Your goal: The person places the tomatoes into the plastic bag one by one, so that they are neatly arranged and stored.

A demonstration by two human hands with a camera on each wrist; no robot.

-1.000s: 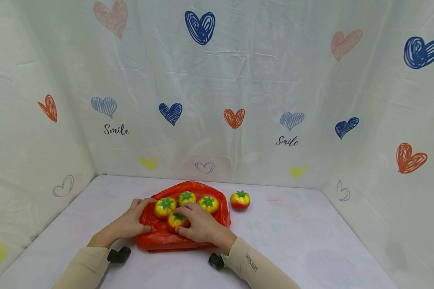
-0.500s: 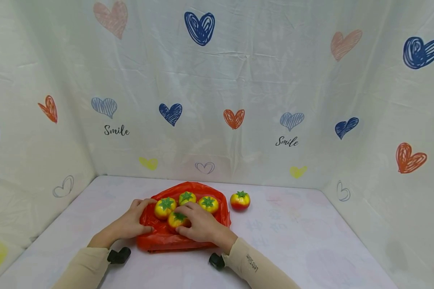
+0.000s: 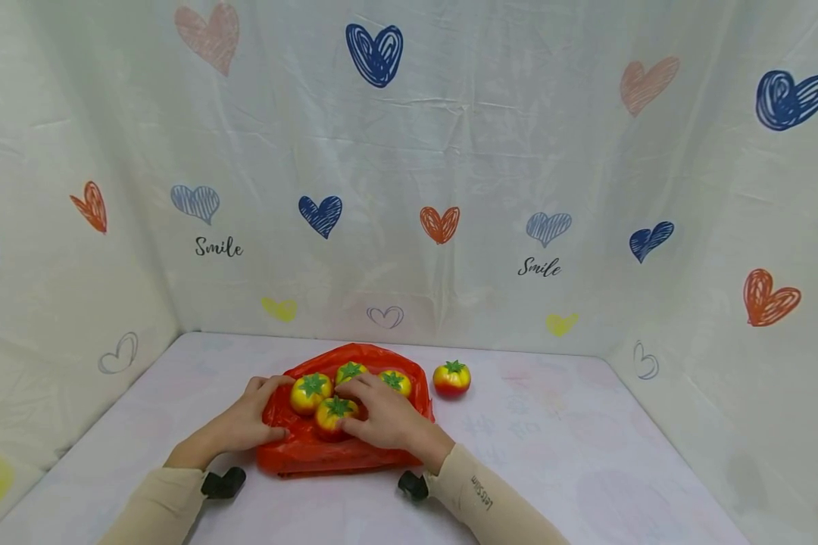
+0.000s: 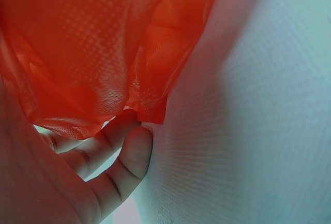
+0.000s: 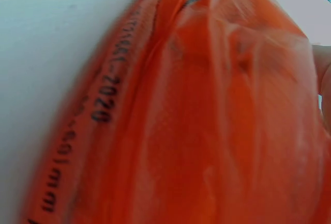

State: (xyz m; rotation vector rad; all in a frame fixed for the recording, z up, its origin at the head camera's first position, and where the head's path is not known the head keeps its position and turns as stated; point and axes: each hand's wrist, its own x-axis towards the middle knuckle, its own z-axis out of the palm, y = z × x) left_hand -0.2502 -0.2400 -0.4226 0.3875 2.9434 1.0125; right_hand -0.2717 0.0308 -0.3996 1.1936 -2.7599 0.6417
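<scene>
A red plastic bag [image 3: 327,458] lies on the table with its mouth spread open and its edges turned down. Inside it are several yellow-red toy tomatoes with green leaf tops, the front tomato [image 3: 330,420] nearest my right hand [image 3: 388,416]. That hand has its fingers parted above and beside this tomato, the thumb by its right side. My left hand [image 3: 241,418] holds the bag's left side, fingers over the far edge and thumb at the near one. In the left wrist view its fingertips [image 4: 137,151] are close to the bag's lower edge.
A single toy tomato [image 3: 452,379] stands on the white table [image 3: 586,454], right of the bag. A pale curtain [image 3: 470,166] printed with hearts encloses the table at the back and both sides. Printed lettering [image 5: 106,94] shows on the bag in the right wrist view.
My right hand has let go of the front tomato and drawn back slightly to the right, uncovering its leaf top. The left hand and the bag have stayed in place.
</scene>
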